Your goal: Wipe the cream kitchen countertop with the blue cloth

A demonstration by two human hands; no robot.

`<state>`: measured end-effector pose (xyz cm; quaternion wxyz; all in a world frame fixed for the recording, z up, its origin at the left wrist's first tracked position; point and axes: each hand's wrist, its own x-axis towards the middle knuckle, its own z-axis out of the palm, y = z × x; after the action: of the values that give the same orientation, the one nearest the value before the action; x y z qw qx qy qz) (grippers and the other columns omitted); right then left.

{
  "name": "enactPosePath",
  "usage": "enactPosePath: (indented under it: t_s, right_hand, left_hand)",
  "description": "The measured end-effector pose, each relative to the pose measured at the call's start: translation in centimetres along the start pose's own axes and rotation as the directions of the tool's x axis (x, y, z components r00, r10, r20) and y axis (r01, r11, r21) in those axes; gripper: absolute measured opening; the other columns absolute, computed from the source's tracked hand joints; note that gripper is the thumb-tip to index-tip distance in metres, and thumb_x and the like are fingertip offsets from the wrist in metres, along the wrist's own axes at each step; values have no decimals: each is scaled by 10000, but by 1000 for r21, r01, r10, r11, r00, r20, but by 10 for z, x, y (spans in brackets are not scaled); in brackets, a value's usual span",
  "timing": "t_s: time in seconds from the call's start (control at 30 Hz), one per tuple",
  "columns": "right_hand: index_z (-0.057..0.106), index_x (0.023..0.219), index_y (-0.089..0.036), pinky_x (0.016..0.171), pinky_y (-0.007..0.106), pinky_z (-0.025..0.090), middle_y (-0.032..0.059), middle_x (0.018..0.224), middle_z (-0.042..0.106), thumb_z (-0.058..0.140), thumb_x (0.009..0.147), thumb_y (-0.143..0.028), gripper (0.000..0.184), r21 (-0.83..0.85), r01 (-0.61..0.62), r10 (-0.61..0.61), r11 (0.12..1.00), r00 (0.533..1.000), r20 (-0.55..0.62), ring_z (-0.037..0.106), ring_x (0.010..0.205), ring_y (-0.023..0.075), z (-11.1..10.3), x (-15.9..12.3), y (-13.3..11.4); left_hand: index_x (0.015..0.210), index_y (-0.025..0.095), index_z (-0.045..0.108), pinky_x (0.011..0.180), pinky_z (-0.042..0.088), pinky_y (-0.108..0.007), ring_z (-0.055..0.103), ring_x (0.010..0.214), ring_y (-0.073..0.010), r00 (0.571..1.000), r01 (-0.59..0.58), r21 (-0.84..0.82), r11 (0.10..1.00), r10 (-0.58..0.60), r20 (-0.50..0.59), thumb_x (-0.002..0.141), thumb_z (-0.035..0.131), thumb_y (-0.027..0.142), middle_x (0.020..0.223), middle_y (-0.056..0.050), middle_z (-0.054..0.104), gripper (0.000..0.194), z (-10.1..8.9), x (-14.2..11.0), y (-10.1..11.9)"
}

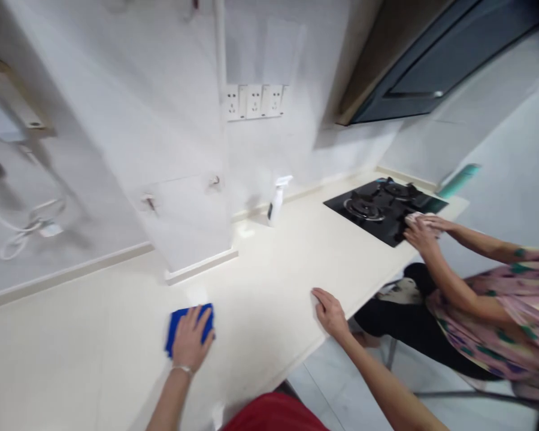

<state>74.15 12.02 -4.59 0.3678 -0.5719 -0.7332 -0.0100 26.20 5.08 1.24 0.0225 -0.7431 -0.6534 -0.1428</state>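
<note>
Left hand (190, 341) presses flat on a blue cloth (178, 325) on the countertop (273, 269); right hand (330, 312) rests spread flat near the countertop's edge, holding nothing.

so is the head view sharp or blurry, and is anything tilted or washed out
Head view: soft and motion-blurred, worst at the left wall; the whole scene is tilted; white counter and wall look washed out; the left hand on the blue cloth stays readable.

Blue cloth (179, 326), cream counter (269, 269), black hob (381, 209), floral-patterned sleeve (512, 299).
</note>
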Motion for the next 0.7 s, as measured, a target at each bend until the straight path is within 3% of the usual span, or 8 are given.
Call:
enactPosePath:
  t_s: [0.07, 0.13, 0.23, 0.3, 0.37, 0.47, 0.57, 0.7]
  right_hand:
    - [645, 1195, -189, 1023, 483, 521, 99, 1246, 665, 419, 841, -160, 421, -18, -19, 19, 1000, 1000, 4, 611, 1162, 244, -2, 3, -4]
    - [641, 1203, -192, 1034, 471, 511, 93, 1253, 664, 421, 833, -144, 433, -35, -39, 39, 999, 999, 9, 603, 1176, 236, -3, 4, -4]
    - [635, 1215, -198, 1054, 463, 491, 86, 1279, 653, 436, 820, -128, 448, -37, -66, 67, 997, 998, 21, 591, 1194, 231, -2, 4, -3]
    - [634, 1218, -205, 1062, 458, 480, 80, 1295, 646, 445, 813, -121, 455, -32, -82, 83, 996, 996, 31, 584, 1204, 228, -2, 3, -2]
    - [633, 1221, -212, 1064, 456, 474, 73, 1304, 642, 452, 811, -118, 458, -24, -96, 97, 995, 994, 42, 580, 1209, 227, -3, 3, -2]
    - [633, 1225, -220, 1064, 462, 467, 68, 1307, 639, 458, 807, -115, 465, -7, -121, 121, 993, 991, 48, 578, 1208, 231, -3, 3, -2]
    - [633, 1226, -220, 1071, 464, 457, 70, 1312, 635, 465, 800, -112, 471, 11, -135, 134, 991, 990, 45, 574, 1211, 235, -3, 2, -2]
    - [636, 1218, -223, 1054, 449, 468, 63, 1308, 637, 472, 798, -114, 464, -1, -119, 119, 993, 992, 51, 581, 1197, 234, -4, 2, -2]
  left_hand:
    - [1416, 195, 500, 1158, 343, -518, 406, 1401, -311, 988, 152, 37, 988, -151, -24, 936, 325, 470, 1494, -152, 491, 580, -12, -2, -42]
    - [1422, 131, 477, 1137, 356, -528, 402, 1389, -347, 946, 322, 78, 944, -317, -60, 919, 259, 533, 1494, -206, 457, 680, -25, -10, -88]
    - [1432, 126, 440, 1143, 335, -552, 388, 1393, -364, 804, 594, 136, 793, -591, -65, 881, 203, 639, 1525, -196, 413, 790, -44, -23, -138]
    - [1451, 133, 406, 1163, 297, -563, 350, 1419, -370, 733, 679, 143, 720, -677, -66, 864, 180, 684, 1547, -184, 385, 837, -52, -28, -145]
    - [1458, 107, 393, 1175, 266, -578, 318, 1436, -392, 736, 676, 124, 726, -671, -84, 857, 172, 698, 1545, -216, 374, 871, -53, -28, -133]
    - [1440, 73, 420, 1172, 267, -595, 330, 1425, -416, 813, 582, 106, 806, -574, -99, 869, 185, 655, 1514, -259, 398, 848, -45, -19, -93]
    - [1445, 92, 425, 1173, 285, -578, 339, 1425, -394, 901, 432, 102, 896, -425, -86, 901, 237, 575, 1520, -238, 407, 751, -30, 0, -51]
    - [1454, 133, 426, 1184, 279, -566, 336, 1432, -368, 953, 297, 76, 952, -290, -91, 926, 341, 487, 1525, -198, 426, 642, -3, 38, -7]
